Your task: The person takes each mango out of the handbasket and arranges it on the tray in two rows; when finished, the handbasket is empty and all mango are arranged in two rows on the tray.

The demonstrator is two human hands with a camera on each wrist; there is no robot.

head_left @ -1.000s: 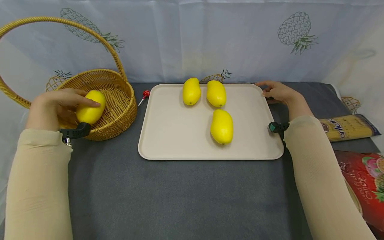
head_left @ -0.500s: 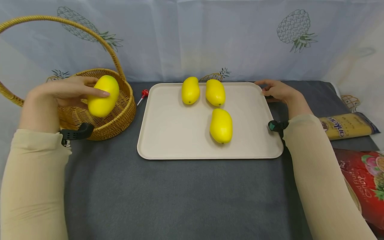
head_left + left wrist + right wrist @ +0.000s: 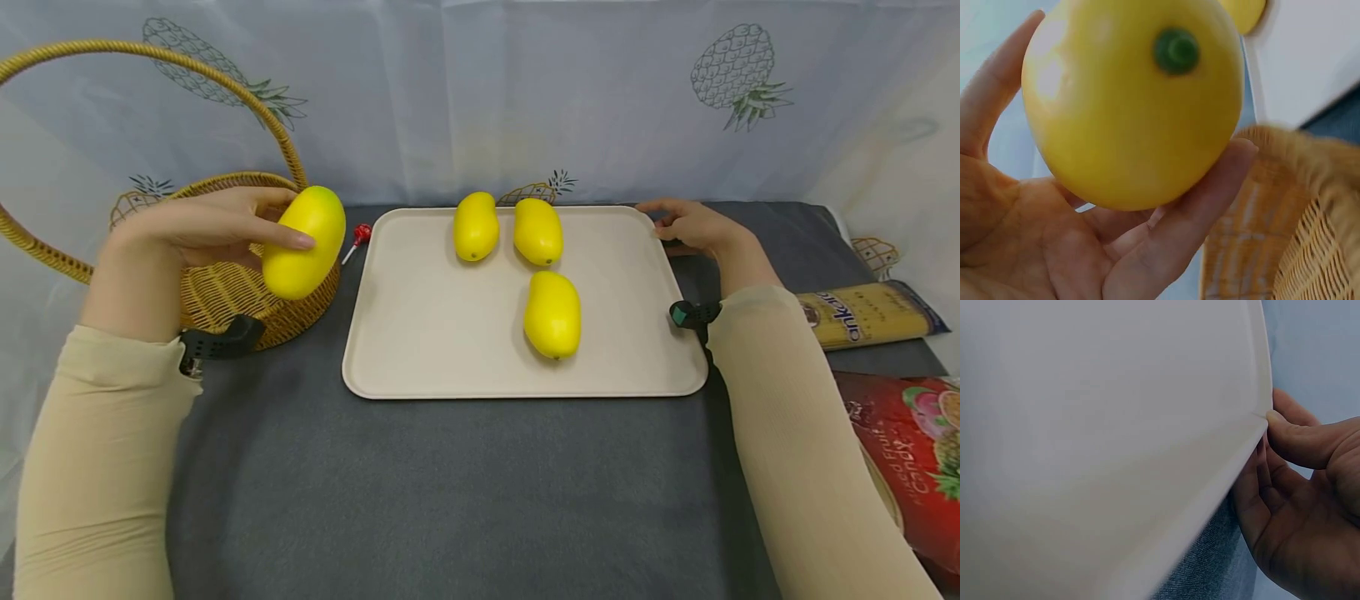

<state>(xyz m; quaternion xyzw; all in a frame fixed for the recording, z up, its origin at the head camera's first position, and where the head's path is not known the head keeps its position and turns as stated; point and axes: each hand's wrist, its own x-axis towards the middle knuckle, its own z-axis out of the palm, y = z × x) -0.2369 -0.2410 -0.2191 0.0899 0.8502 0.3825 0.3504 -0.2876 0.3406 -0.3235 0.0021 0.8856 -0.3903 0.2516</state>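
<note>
My left hand [image 3: 213, 225] grips a yellow mango [image 3: 306, 246] between thumb and fingers, raised over the right rim of the wicker basket [image 3: 225, 296]. In the left wrist view the mango's green stem end [image 3: 1176, 51] faces the camera. At the far right corner of the beige tray [image 3: 427, 342], my right hand [image 3: 693, 227] pinches the rim. The right wrist view shows the thumb [image 3: 1300, 439] on the edge and the fingers beneath it. Three more mangoes lie on the tray: back left [image 3: 476, 227], back middle [image 3: 538, 232] and front [image 3: 552, 316].
A red lollipop [image 3: 360, 238] lies between basket and tray. The basket's tall handle [image 3: 281, 137] arches up at the left. On the right are a spaghetti packet [image 3: 873, 315] and a red candy bag [image 3: 907, 450]. A pineapple-print curtain [image 3: 495, 100] hangs behind.
My left hand has lifted the mango from inside the basket and carried it rightward to the basket's rim. The right hand stays at the tray corner; the other mangoes have not moved.
</note>
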